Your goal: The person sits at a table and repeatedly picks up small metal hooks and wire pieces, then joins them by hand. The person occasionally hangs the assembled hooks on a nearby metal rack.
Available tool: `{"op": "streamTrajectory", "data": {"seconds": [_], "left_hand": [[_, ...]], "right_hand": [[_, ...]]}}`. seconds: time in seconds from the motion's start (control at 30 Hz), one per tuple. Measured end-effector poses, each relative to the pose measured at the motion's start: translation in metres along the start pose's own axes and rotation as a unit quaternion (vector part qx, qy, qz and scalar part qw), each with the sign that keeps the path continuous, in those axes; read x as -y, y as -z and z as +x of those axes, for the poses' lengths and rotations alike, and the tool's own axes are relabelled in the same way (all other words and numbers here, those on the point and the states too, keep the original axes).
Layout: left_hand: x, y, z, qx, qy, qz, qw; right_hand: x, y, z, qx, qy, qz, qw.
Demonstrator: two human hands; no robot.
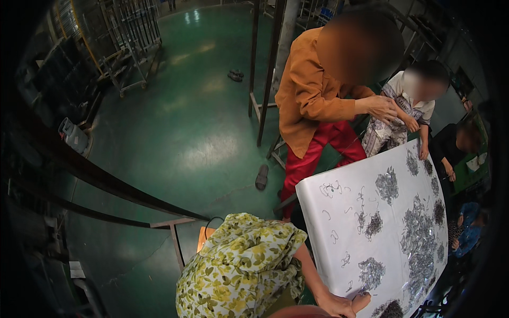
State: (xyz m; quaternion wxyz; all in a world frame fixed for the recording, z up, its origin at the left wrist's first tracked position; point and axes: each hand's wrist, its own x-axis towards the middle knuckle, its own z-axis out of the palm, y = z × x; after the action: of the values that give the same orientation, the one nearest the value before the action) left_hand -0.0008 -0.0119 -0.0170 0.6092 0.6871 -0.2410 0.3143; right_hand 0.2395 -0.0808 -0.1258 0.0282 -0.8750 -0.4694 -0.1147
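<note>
My left forearm comes out of a floral yellow-green sleeve (238, 259) and bends down to the white-covered table (313, 212). At the picture's lower edge my left hand (336, 305) is curled, its fingers bent inward and partly cut off; what they hold cannot be made out. Beside it a patch of skin (362, 301), perhaps a finger of my right hand, shows close to the table; the rest is out of view. Nearest the hands lie a pile of small greyish shiny pieces (371, 273) and a darker pile (391, 309).
More piles of small pieces (419, 244) spread over the table, with loose curved bits (331, 188) at its left. A person in an orange shirt (307, 95) stands across, another in a patterned outfit (382, 132) beside. Dark metal bars (132, 196) cross at left; slippers (261, 177) lie on the green floor.
</note>
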Motion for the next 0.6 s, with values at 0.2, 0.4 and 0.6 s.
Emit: {"op": "streamTrajectory", "data": {"seconds": [0.2, 0.4, 0.6], "left_hand": [[-0.001, -0.006, 0.008, -0.017, -0.002, -0.028, 0.999], [0.001, 0.024, 0.003, -0.029, 0.1, 0.067, 0.992], [0.019, -0.002, 0.007, -0.022, 0.135, 0.033, 0.99]], "right_hand": [[-0.07, 0.004, -0.009, -0.032, -0.063, 0.151, 0.986], [0.035, 0.106, -0.053, -0.11, -0.2, 0.635, 0.738], [0.089, 0.201, -0.15, -0.223, -0.209, 0.649, 0.696]]}}
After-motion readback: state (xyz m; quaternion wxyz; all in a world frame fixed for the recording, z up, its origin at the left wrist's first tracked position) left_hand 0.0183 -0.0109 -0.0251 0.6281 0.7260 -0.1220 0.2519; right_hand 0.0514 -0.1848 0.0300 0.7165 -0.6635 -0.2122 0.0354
